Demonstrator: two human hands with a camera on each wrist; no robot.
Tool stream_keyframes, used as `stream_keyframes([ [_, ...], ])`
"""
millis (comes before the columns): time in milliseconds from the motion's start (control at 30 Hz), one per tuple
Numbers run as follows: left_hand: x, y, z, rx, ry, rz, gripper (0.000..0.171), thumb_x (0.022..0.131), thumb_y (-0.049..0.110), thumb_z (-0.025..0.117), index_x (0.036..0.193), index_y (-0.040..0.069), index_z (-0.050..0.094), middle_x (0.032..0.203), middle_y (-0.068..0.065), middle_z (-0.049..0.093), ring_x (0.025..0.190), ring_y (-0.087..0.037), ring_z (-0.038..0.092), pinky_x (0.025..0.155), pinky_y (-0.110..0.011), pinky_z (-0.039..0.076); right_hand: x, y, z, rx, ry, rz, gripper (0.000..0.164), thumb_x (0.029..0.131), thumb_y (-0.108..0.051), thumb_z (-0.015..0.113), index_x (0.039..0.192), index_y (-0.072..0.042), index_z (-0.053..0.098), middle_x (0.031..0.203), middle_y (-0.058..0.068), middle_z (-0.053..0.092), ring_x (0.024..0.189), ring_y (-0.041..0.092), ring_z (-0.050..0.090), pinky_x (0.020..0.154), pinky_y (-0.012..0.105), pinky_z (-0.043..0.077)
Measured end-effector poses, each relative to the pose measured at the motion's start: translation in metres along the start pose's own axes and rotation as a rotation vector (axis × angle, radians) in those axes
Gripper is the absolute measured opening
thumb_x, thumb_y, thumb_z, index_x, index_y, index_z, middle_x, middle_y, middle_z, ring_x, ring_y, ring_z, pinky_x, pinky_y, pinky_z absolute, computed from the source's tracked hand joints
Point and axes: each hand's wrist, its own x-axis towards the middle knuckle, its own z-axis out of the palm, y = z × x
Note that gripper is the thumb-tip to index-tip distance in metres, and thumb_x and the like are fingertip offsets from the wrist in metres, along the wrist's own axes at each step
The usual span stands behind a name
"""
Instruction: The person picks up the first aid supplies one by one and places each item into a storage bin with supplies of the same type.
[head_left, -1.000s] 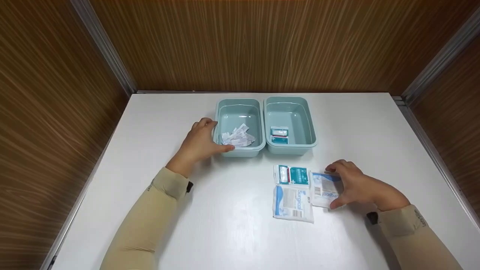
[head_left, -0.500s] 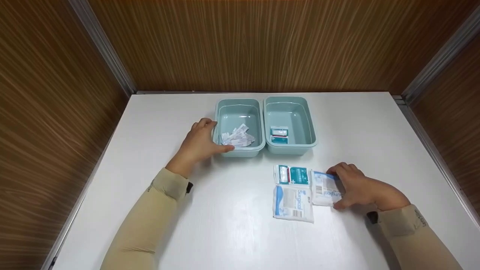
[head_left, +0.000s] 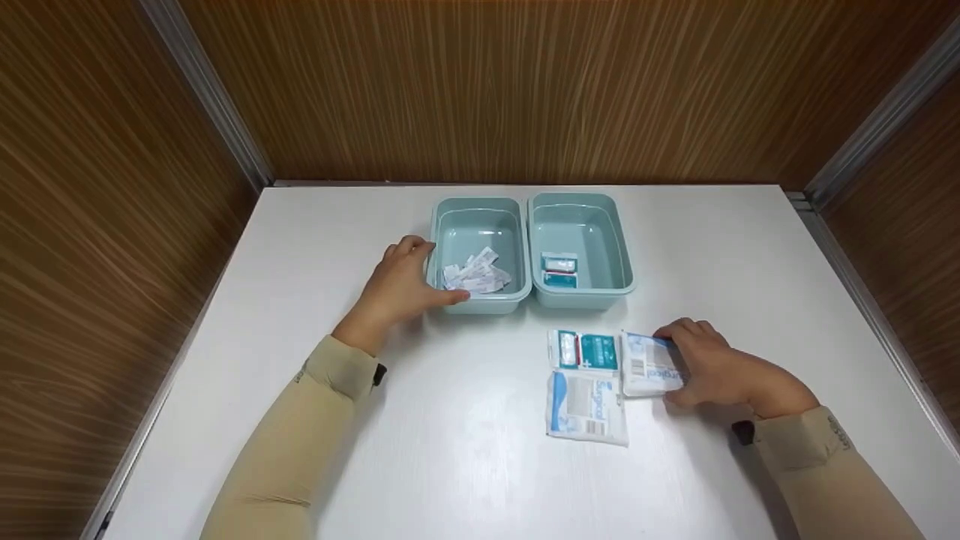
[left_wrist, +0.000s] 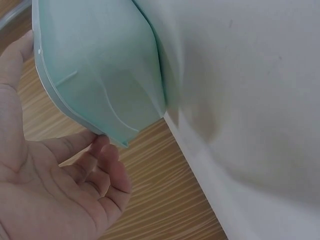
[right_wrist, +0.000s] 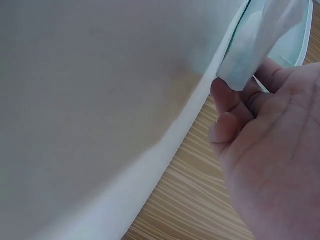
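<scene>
Head view: we see the right hand (head_left: 712,371), the nearer one, pinching a packet (head_left: 646,367) that extends to its left, on the near side of the right tub (head_left: 581,300), while the left hand (head_left: 396,283) grips the left tub (head_left: 491,307).

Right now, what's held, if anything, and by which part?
Right hand: the rightmost flat white-and-blue packet, by its right end. Left hand: the left pale-teal rectangular plastic bin, by the rim at its near-left corner.
</scene>
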Motion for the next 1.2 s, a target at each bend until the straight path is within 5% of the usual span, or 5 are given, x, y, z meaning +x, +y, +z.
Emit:
stream_keyframes([
  [767, 0.000, 0.005, -0.004, -0.048, -0.034, -0.075, 0.120, 0.080, 0.062, 0.099, 0.172, 0.007, 0.045, 0.174, -0.011, 0.043, 0.157, -0.032, 0.043, 0.135, -0.056, 0.042, 0.016, -0.017, -0.030, 0.062, 0.082, -0.043, 0.092, 0.079, -0.021, 0.096, 0.155, 0.002, 0.050, 0.157, 0.023, 0.050, 0.139, 0.040, 0.042, 0.117, 0.068, 0.046],
  [1200, 0.001, 0.009, -0.002, -0.037, -0.031, -0.063, 0.121, 0.079, 0.063, 0.100, 0.171, 0.005, 0.047, 0.172, -0.012, 0.046, 0.154, -0.033, 0.046, 0.134, -0.054, 0.043, 0.028, -0.027, -0.058, 0.074, 0.076, -0.086, 0.090, 0.082, -0.019, 0.096, 0.158, -0.002, 0.051, 0.160, 0.020, 0.049, 0.140, 0.039, 0.041, 0.118, 0.070, 0.049],
])
